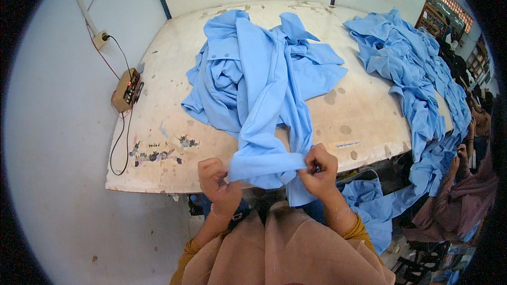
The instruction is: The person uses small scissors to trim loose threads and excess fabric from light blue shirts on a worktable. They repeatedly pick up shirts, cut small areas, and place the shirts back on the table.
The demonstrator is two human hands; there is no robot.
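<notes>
A light blue shirt [259,79] lies bunched on the worktable, with one part drawn over its near edge. My left hand [218,187] and my right hand [320,175] pinch opposite ends of a band of its cloth, which looks like a sleeve cuff [269,168]. The band is stretched between them and slightly blurred. Something small and dark shows inside the curl of my right hand, too hidden to name. Further up the heap, another cuff [224,49] shows two small round marks like buttons.
The pale, stained worktable [369,137] stands against the walls. More light blue garments [401,63] are heaped at its right, spilling over the edge. A brown electrical box [125,91] with black cables hangs at the left edge. At far right a person in a dark sleeve [449,206] is near.
</notes>
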